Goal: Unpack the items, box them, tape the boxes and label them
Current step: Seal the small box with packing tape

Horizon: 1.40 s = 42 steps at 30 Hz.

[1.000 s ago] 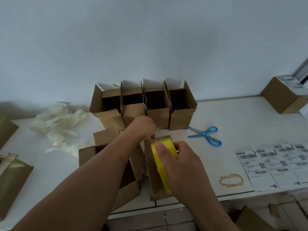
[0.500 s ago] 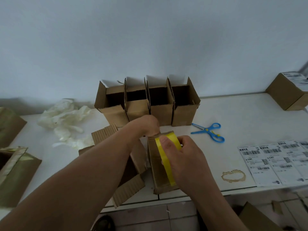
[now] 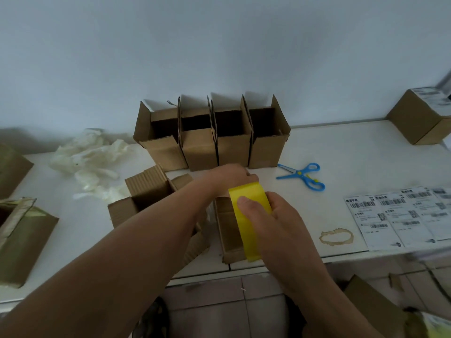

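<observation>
Tape (image 3: pixel 246 211) across box (image 3: pixel 228 230) | right hand (image 3: pixel 275 225) gripping | table edge (image 3: pixel 341 258) near

Dim, flat light; wide-angle bowing, blurred right edge.

White table (image 3: pixel 341 147): boxes (image 3: pixel 212 142), scissors (image 3: pixel 303 175), labels (image 3: pixel 400 215).

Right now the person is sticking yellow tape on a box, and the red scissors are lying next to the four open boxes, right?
Not quite: the scissors are blue, not red. The head view shows them lying right of the four open boxes, while the right hand runs yellow tape along the box.
</observation>
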Each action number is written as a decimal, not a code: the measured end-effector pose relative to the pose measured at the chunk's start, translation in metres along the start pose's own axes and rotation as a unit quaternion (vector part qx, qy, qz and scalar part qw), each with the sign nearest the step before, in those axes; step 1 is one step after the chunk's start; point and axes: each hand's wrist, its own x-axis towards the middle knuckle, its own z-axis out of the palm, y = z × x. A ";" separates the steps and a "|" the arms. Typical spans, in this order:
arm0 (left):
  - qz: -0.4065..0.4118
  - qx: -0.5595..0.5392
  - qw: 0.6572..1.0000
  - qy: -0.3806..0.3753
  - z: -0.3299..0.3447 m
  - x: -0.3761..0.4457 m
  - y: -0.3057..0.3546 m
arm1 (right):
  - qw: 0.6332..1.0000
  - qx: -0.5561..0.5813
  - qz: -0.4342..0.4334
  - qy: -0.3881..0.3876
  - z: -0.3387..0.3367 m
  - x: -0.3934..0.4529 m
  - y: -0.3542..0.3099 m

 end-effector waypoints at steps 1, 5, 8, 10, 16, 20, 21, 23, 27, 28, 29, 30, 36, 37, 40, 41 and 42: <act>0.011 0.024 1.000 0.009 0.000 -0.002 0.001 | 1.000 0.006 0.005 -0.003 -0.002 -0.003 0.001; 0.036 0.085 0.995 0.042 0.003 -0.008 0.001 | 1.000 0.002 0.016 -0.017 -0.010 -0.010 0.003; 0.039 0.073 0.996 0.046 0.003 -0.008 -0.001 | 0.999 0.010 0.028 -0.033 -0.014 -0.016 0.007; 0.049 0.078 0.995 0.047 0.003 -0.008 -0.002 | 0.999 0.015 0.036 -0.037 -0.016 -0.019 0.012; 0.054 0.105 0.992 0.053 0.004 -0.005 -0.005 | 0.996 0.006 0.071 -0.046 -0.020 -0.032 0.026; 0.057 0.113 0.990 0.061 0.004 -0.008 -0.005 | 0.993 -0.004 0.091 -0.073 -0.020 -0.040 0.035; 0.059 0.121 0.989 0.065 0.005 -0.007 -0.005 | 0.992 -0.008 0.096 -0.080 -0.019 -0.042 0.038; 0.062 0.139 0.986 0.074 0.005 -0.008 -0.005 | 0.991 -0.017 0.101 -0.084 -0.017 -0.043 0.042; 0.054 0.173 0.980 0.082 0.007 -0.013 -0.003 | 0.991 0.013 0.110 -0.077 -0.016 -0.042 0.049; 0.051 0.182 0.978 0.088 0.007 -0.013 -0.003 | 0.990 0.016 0.114 -0.078 -0.015 -0.042 0.049; 0.050 0.192 0.976 0.092 0.007 -0.013 -0.002 | 0.990 0.018 0.116 -0.079 -0.015 -0.042 0.050; 0.049 0.200 0.974 0.094 0.007 -0.014 -0.002 | 0.989 0.018 0.119 -0.081 -0.015 -0.041 0.051; 0.049 0.233 0.966 0.105 0.009 -0.015 -0.001 | 0.990 -0.003 0.114 -0.078 -0.013 -0.042 0.057; 0.046 0.236 0.965 0.104 0.009 -0.015 -0.001 | 0.990 -0.009 0.114 -0.079 -0.013 -0.042 0.058; 0.047 0.238 0.961 0.130 0.012 -0.015 -0.004 | 0.990 -0.024 0.115 -0.078 -0.010 -0.043 0.060; 0.058 0.244 0.953 0.169 0.013 -0.016 -0.006 | 0.990 -0.026 0.113 -0.078 -0.010 -0.044 0.061; 0.076 0.260 0.937 0.221 0.015 -0.017 -0.007 | 0.990 -0.024 0.112 -0.078 -0.010 -0.044 0.062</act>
